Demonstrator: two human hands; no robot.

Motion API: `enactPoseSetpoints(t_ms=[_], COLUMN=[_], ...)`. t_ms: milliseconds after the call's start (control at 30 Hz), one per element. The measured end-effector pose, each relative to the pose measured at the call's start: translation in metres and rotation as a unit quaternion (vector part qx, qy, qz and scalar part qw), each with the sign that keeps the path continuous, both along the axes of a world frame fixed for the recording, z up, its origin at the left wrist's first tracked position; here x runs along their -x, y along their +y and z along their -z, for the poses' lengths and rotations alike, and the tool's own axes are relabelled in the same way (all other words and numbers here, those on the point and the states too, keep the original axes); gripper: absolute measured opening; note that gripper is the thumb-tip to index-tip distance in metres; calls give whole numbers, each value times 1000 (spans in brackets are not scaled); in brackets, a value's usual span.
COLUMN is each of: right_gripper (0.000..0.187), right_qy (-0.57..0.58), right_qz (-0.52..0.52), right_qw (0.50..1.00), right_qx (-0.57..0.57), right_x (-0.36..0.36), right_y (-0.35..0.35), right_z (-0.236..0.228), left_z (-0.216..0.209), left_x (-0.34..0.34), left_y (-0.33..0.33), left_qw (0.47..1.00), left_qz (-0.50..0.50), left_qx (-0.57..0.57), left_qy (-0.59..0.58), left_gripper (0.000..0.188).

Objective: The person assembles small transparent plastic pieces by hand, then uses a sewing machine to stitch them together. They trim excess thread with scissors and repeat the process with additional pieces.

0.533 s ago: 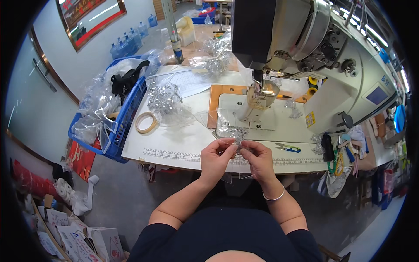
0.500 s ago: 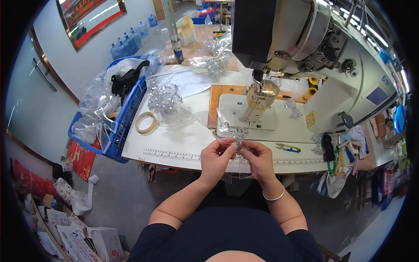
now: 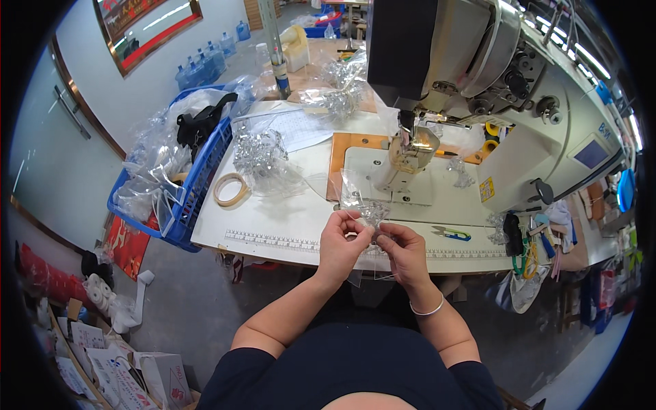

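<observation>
Over the front edge of the white table (image 3: pixel 307 215), my left hand (image 3: pixel 339 247) and my right hand (image 3: pixel 408 254) meet with their fingertips pinched. Both hold a bunched clear plastic piece with silvery, shiny parts (image 3: pixel 373 212). Its clear sheet stands up beyond the fingers, and thin strips hang below them. The exact spot between the fingertips is hidden. Just ahead is the sewing machine (image 3: pixel 410 154), its needle area above an orange-brown board (image 3: pixel 338 164). Thread snips (image 3: pixel 452 234) with a blue and yellow handle lie right of my right hand.
A pile of silvery clear plastic pieces (image 3: pixel 263 154) lies at left, near a roll of tape (image 3: pixel 231 190). A blue basket (image 3: pixel 195 195) full of plastic stands against the table's left side. A printed ruler scale (image 3: pixel 273 240) runs along the front edge. Tools (image 3: pixel 529 246) hang at right.
The view has shifted slightly. My fingers have moved a little on the clear plastic piece, which both hands still pinch; the thin strips below hang a little differently.
</observation>
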State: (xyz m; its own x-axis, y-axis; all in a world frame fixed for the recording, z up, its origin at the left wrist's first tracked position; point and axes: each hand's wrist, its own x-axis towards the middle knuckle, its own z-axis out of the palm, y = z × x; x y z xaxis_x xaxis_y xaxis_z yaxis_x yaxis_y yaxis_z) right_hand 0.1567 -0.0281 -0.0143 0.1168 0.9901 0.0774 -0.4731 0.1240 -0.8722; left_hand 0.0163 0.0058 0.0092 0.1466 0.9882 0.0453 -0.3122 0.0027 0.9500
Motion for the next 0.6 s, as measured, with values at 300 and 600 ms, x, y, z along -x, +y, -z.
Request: enactPoseSetpoints(t_ms=[300, 600], right_gripper=[25, 23], right_qy=[91, 101], right_qz=[-31, -27], right_qw=[994, 994], right_qx=[44, 44], right_x=[-4, 0], right_y=[-2, -6], right_z=[-9, -16], left_z=[3, -2], left_x=[10, 8], left_y=[6, 0], left_qw=[990, 997], left_qz=[123, 67], left_qx=[47, -9], left_qy=[-53, 43], left_gripper=[16, 13])
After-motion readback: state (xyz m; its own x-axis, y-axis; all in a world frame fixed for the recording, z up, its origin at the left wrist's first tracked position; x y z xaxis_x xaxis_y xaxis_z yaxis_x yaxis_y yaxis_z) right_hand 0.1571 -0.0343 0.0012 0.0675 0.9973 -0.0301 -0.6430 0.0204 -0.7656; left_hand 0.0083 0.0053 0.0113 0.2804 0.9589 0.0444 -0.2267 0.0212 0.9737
